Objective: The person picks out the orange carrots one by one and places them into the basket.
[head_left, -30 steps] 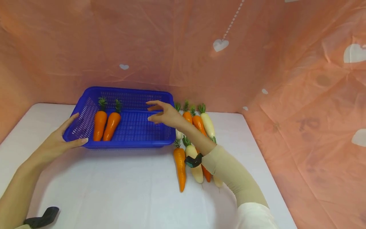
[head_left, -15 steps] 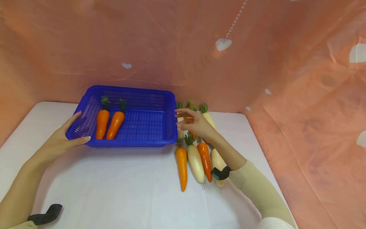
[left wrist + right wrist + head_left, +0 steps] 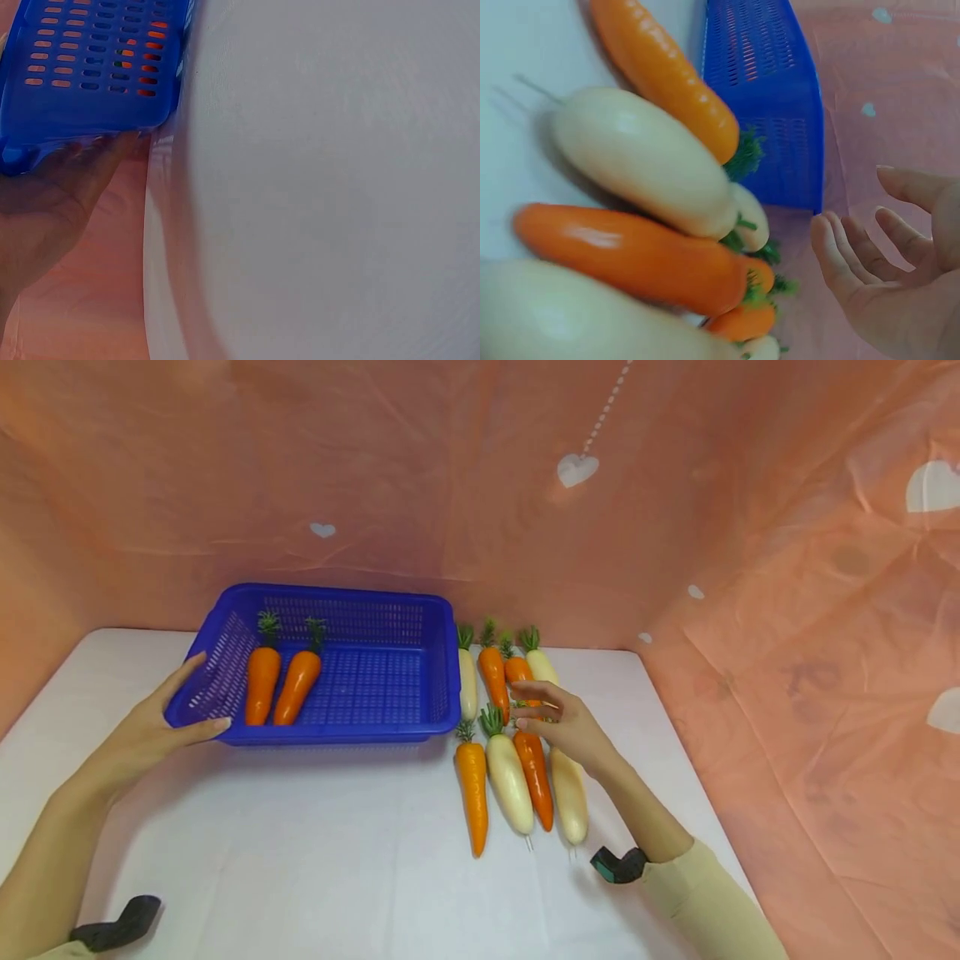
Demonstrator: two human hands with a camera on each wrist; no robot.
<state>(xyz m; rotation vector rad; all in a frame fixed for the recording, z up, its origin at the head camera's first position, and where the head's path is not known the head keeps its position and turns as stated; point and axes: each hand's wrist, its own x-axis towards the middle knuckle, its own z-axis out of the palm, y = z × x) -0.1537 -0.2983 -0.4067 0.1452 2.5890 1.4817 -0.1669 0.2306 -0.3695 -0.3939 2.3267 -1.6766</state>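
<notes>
My left hand point(image 3: 150, 727) holds the left end of a blue plastic basket point(image 3: 341, 732), thumb at the front rim and fingers on the left side. Two orange carrots point(image 3: 262, 687) with green tops lie inside the basket, at its left. My right hand point(image 3: 573, 727) hovers over the vegetables right of the basket, fingers loosely bent and holding nothing. Below it, the front row has a yellow-orange carrot point(image 3: 472, 789), a white radish point(image 3: 511, 783), an orange carrot point(image 3: 534, 781) and another white radish point(image 3: 569, 797). In the right wrist view, that hand point(image 3: 907, 277) is apart from them.
Behind the front row lie more vegetables, among them a white radish point(image 3: 467, 685) against the basket's right side and an orange carrot point(image 3: 492, 677). All stand on a white table point(image 3: 315, 860). An orange-pink cloth point(image 3: 390, 468) with white hearts encloses the back and sides.
My right hand has drawn back from over the basket, moving right and toward me above the vegetables. The left hand stays at the basket, and the two carrots inside remain there.
</notes>
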